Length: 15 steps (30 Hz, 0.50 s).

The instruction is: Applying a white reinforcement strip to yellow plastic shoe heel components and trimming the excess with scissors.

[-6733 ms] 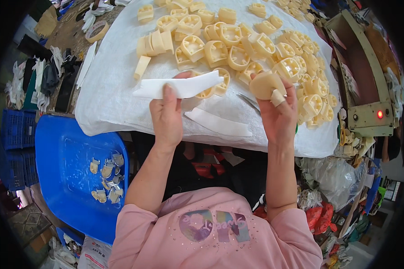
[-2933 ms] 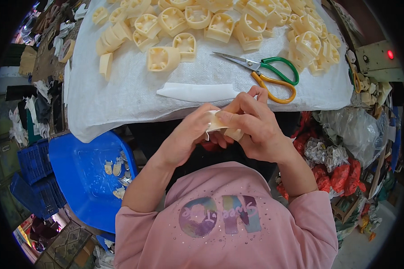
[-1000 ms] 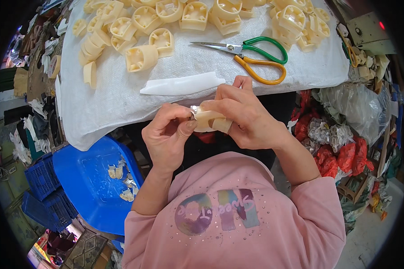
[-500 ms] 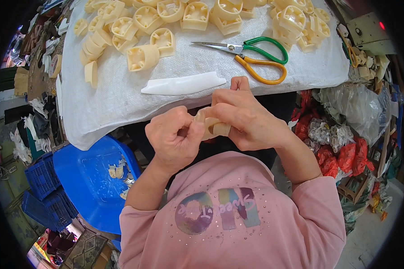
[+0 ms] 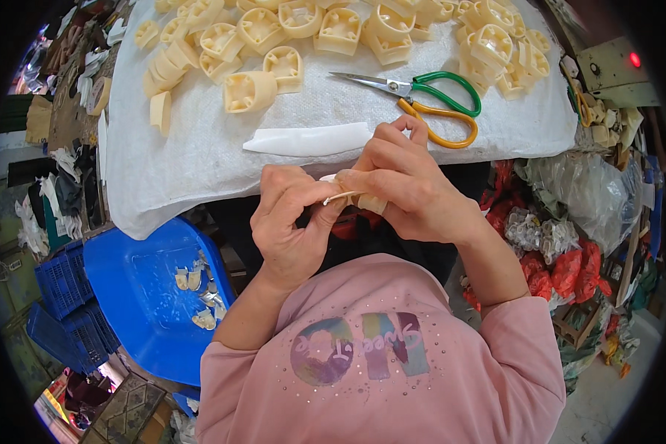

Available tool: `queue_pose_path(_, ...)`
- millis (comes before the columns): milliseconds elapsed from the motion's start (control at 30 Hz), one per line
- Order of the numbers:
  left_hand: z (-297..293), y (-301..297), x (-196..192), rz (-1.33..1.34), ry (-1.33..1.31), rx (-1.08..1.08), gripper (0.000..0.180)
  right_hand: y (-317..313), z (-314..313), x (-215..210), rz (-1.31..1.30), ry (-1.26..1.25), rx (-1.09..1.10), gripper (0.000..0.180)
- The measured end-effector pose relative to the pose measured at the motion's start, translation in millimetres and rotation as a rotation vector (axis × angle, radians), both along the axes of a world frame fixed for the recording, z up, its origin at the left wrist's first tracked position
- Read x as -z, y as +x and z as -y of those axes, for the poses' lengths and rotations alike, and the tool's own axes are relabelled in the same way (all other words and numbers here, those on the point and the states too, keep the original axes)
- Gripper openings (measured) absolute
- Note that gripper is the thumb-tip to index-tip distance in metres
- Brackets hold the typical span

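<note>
Close together at the table's near edge, my two hands share one cream plastic piece. My right hand (image 5: pixel 418 189) grips its curved body (image 5: pixel 374 203), which shows below the fingers. My left hand (image 5: pixel 292 214) pinches the piece's left side between thumb and forefinger, where a thin pale edge or strip (image 5: pixel 340 197) sticks out. Fingers hide most of the piece. Just beyond lies a flat white strip (image 5: pixel 307 140) on the white cloth. Scissors (image 5: pixel 401 87) with one green and one orange handle rest behind my right hand, blades pointing left.
Many hollow cream plastic pieces (image 5: pixel 250 92) are heaped along the far side of the white-covered table (image 5: pixel 192 163). At lower left stands a blue basin (image 5: pixel 137 318) with several scraps inside. Red bags (image 5: pixel 588 270) and clear plastic (image 5: pixel 596 192) sit at the right.
My left hand has loosened from a tighter fist into a pinch, and the thin pale edge now shows between the hands. The whole view has shifted slightly.
</note>
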<state>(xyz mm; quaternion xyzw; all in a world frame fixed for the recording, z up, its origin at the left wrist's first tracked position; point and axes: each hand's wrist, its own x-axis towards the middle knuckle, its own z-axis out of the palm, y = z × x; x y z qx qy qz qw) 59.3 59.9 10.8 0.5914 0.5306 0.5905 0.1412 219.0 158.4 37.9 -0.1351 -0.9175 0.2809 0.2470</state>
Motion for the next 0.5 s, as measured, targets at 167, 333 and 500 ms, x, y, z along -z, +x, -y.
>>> queue_pose_path(167, 2, -7, -3, -0.113, 0.096, -0.059, 0.021, 1, 0, -4, 0.018, 0.017, -0.022, 0.041)
queue_pose_path(333, 12, -26, -1, -0.197, 0.11, -0.174, 0.02, 10, 8, -29, -0.316, -0.077, 0.098, 0.05)
queue_pose_path(500, 6, -13, -8, -0.137, 0.236, -0.103, 0.024, 8, 48, 29, -0.63, -0.999, 0.336, 0.034)
